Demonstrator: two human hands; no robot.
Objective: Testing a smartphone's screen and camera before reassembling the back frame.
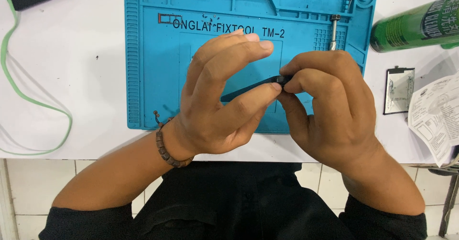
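Two hands, left hand (224, 96) and right hand (330, 106), pinching dark flat piece (248, 91), blue mat (153, 77) below

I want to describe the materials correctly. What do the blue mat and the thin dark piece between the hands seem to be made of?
The blue mat looks like moulded silicone or soft rubber: matte, with raised ribs and small trays.

The thin dark piece, pinched between left hand and right hand, looks like matte black plastic; metal cannot be ruled out, as most of it is hidden.
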